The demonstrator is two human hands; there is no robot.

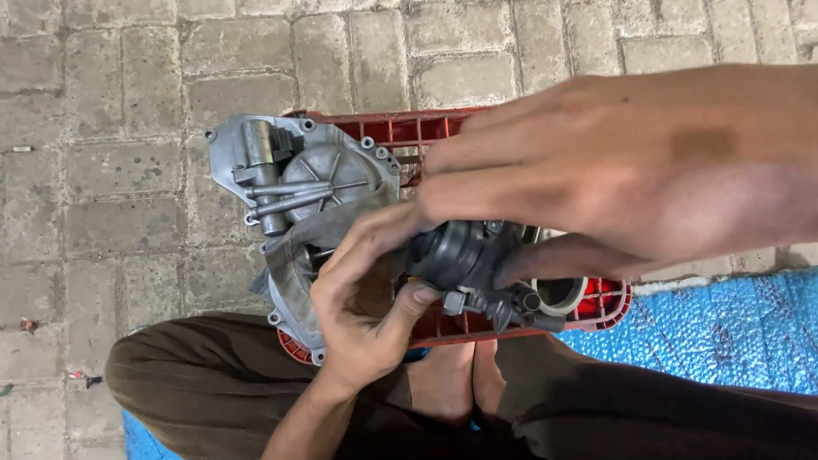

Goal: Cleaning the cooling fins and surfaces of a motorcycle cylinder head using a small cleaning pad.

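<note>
A grey cast-metal engine cover (307, 166) with a cylindrical shaft and ribbed round boss lies on a red plastic crate (400, 129). A dark grey rubber or plastic intake piece (464, 255) with small metal fittings sits at the cover's right side. My left hand (366, 294) comes from below and pinches the piece's left edge, thumb underneath. My right hand (613, 175) reaches in from the right, close to the camera, with fingers over the top of the piece and thumb along its lower side. A dark cloth (294, 247) drapes over the cover's lower part.
The crate rests on grey paving stones (111, 170). A blue woven mat (724, 328) lies at the right. My legs in dark brown trousers (204, 383) and my bare feet (460, 375) fill the bottom. A white ring-shaped part (562, 294) sits on the crate.
</note>
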